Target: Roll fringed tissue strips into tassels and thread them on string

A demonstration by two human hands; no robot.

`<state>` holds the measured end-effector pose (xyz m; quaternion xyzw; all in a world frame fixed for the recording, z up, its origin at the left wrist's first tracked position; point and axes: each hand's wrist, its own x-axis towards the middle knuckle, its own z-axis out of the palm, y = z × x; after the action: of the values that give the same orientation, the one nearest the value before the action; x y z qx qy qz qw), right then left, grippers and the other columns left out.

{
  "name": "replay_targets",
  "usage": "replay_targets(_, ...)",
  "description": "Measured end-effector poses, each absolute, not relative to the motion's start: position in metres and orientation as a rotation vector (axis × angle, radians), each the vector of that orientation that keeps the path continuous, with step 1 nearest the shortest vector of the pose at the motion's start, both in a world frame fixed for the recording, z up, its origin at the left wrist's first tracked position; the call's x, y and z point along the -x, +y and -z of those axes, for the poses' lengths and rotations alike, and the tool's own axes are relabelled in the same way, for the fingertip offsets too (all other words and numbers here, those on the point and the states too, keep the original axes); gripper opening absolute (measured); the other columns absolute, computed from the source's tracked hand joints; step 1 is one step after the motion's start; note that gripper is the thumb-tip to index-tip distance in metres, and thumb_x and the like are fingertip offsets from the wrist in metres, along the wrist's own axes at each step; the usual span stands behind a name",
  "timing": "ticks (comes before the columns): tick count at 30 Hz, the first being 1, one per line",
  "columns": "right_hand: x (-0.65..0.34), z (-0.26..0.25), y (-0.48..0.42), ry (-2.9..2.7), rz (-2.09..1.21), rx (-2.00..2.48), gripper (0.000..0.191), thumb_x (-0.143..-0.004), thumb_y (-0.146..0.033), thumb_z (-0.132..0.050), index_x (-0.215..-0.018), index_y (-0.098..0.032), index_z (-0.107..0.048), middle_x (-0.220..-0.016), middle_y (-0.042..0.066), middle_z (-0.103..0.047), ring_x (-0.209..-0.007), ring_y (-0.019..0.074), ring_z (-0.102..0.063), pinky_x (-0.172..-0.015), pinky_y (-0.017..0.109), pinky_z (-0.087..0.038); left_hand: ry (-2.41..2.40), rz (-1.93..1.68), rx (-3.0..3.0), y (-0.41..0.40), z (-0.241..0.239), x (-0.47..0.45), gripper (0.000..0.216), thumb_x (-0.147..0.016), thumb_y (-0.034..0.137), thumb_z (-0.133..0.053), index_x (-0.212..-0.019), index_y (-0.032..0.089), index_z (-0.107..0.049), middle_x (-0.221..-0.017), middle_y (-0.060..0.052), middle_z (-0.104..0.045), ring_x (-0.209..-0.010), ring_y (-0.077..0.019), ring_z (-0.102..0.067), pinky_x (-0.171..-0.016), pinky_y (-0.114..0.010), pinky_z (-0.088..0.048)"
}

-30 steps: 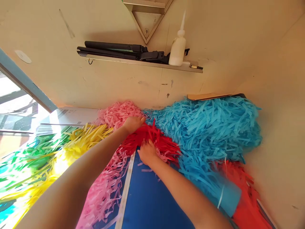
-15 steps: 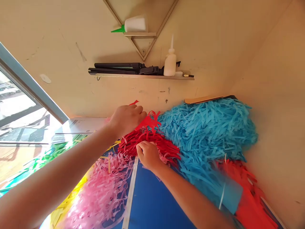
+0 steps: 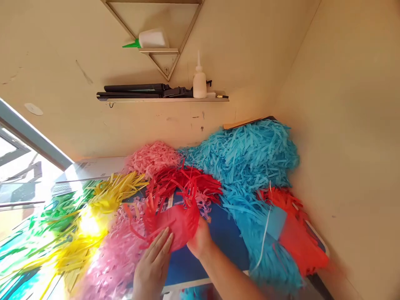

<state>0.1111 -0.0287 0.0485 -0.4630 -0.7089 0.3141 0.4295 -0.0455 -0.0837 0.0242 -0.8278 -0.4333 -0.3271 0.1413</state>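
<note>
Red fringed paper [image 3: 175, 225] is now at the near middle, raised over the blue table [image 3: 231, 241] between the two hands; it is blurred. Left hand [image 3: 153, 260]: fingers straight and close together, laid over the paper's near left edge; thumb hidden, so a pinch cannot be told. Right hand [image 3: 201, 237]: at the paper's right side, fingers mostly hidden by it; grip cannot be told.

Change over half a second: the left hand was then far, close to the wall, with red paper in its grasp, and the right hand rested at the red pile [image 3: 168, 179]. Both hands are now nearer and lower. The red pile remains at the far middle, and the far pink bunch [image 3: 156, 156], then mostly covered by the left hand, shows again behind it.

Unchanged: blue heap [image 3: 253, 154] to the far right, near pink heap [image 3: 109, 262] left of the hands, yellow strips [image 3: 75, 254] farther left. White bottle [image 3: 200, 85] upright on the wall shelf [image 3: 156, 100], as before. The view has shifted, with more of the right wall showing.
</note>
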Motion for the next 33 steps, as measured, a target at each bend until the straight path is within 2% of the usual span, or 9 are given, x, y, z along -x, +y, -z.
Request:
replay_targets(4, -0.182, -0.032, -0.053, -1.393, -0.947, 1.199, 0.061, -0.099, -0.014, -0.003, -0.150, -0.019, -0.036, -0.120, 0.015, -0.069, -0.111, 0.0254, -0.065, -0.091, 0.051, -0.050, -1.231, 0.840, 2.539, -0.092, 0.008, 0.021, 0.052, -0.096, 0.012, -0.039, -0.145, 0.024, -0.047, -0.131, -0.010, -0.066, -0.122, -0.0225, -0.062, -0.096, -0.033, -0.059)
replay_targets(7, -0.258, -0.020, -0.075, -1.118, -0.914, 1.174, 0.055, -0.101, -0.030, -0.010, -0.147, -0.023, -0.040, -0.121, 0.014, -0.067, -0.112, 0.0267, -0.065, -0.091, 0.054, -0.051, -1.242, 0.656, 2.682, -0.094, 0.029, 0.003, 0.042, -0.095, 0.014, -0.040, -0.125, 0.024, -0.067, -0.131, -0.008, -0.066, -0.124, -0.0240, -0.061, -0.098, -0.035, -0.058)
replay_targets(9, -0.290, -0.019, -0.091, -0.904, -0.605, 1.349, 0.050, -0.099, -0.041, -0.027, -0.143, -0.025, -0.044, -0.120, 0.014, -0.065, -0.111, 0.0282, -0.065, -0.091, 0.055, -0.051, -1.254, 0.563, 2.742, -0.097, 0.041, -0.007, 0.039, -0.093, 0.014, -0.043, -0.118, 0.023, -0.071, -0.130, -0.008, -0.067, -0.122, -0.0278, -0.062, -0.097, -0.041, -0.059)
replay_targets(13, -0.265, -0.024, -0.114, -1.198, -0.058, 1.656, 0.051, -0.091, -0.042, -0.056, -0.138, -0.023, -0.049, -0.142, 0.016, -0.049, -0.134, 0.0323, -0.045, -0.109, 0.058, -0.036, -1.429, 0.431, 2.766, -0.104, 0.045, -0.021, 0.036, -0.088, 0.015, -0.051, -0.115, 0.025, -0.073, -0.130, -0.011, -0.067, -0.118, -0.0361, -0.064, -0.092, -0.053, -0.058)
replay_targets(17, -0.206, -0.013, -0.105, -2.106, -0.439, 1.468, 0.036, -0.099, -0.035, -0.043, -0.131, -0.027, -0.058, -0.135, 0.010, -0.060, -0.129, 0.0276, -0.052, -0.110, 0.053, -0.038, -1.585, 0.392, 2.767, -0.106, 0.031, -0.024, 0.036, -0.087, 0.018, -0.058, -0.114, 0.035, -0.073, -0.135, -0.009, -0.064, -0.124, -0.0400, -0.058, -0.093, -0.059, -0.053)
replay_targets(22, -0.218, 0.000, -0.088, -1.665, 0.077, 1.921, 0.050, -0.099, -0.044, -0.041, -0.138, -0.014, -0.050, -0.147, 0.023, -0.045, -0.140, 0.0403, -0.035, -0.109, 0.072, -0.022, -1.722, 0.455, 2.645, -0.107, 0.026, -0.021, 0.033, -0.085, 0.022, -0.063, -0.109, 0.040, -0.075, -0.139, -0.014, -0.059, -0.127, -0.0452, -0.053, -0.087, -0.060, -0.051)
replay_targets(27, -0.211, -0.003, -0.110, -2.341, -0.445, 1.315, 0.064, -0.092, -0.049, -0.054, -0.147, -0.019, -0.038, -0.135, 0.013, -0.061, -0.130, 0.0277, -0.052, -0.118, 0.053, -0.025, -1.770, 0.321, 2.656, -0.106, 0.022, -0.020, 0.040, -0.083, 0.023, -0.066, -0.116, 0.045, -0.070, -0.141, -0.014, -0.058, -0.123, -0.0470, -0.054, -0.090, -0.071, -0.042)
replay_targets(30, -0.208, 0.008, -0.110, -2.224, -0.358, 1.591, 0.069, -0.090, -0.053, -0.057, -0.144, -0.012, -0.043, -0.138, 0.021, -0.057, -0.135, 0.0371, -0.046, -0.116, 0.064, -0.018, -1.770, 0.298, 2.655, -0.105, 0.020, -0.019, 0.040, -0.082, 0.024, -0.067, -0.115, 0.046, -0.071, -0.139, -0.014, -0.059, -0.123, -0.0472, -0.055, -0.096, -0.078, -0.031)
replay_targets(33, -0.217, 0.012, -0.106, -1.882, -0.049, 1.935, 0.062, -0.093, -0.050, -0.054, -0.138, -0.009, -0.049, -0.142, 0.027, -0.050, -0.137, 0.0439, -0.040, -0.111, 0.072, -0.016, -1.788, 0.321, 2.620, -0.106, 0.020, -0.023, 0.035, -0.084, 0.024, -0.065, -0.112, 0.044, -0.073, -0.138, -0.016, -0.060, -0.120, -0.0471, -0.057, -0.095, -0.078, -0.032)
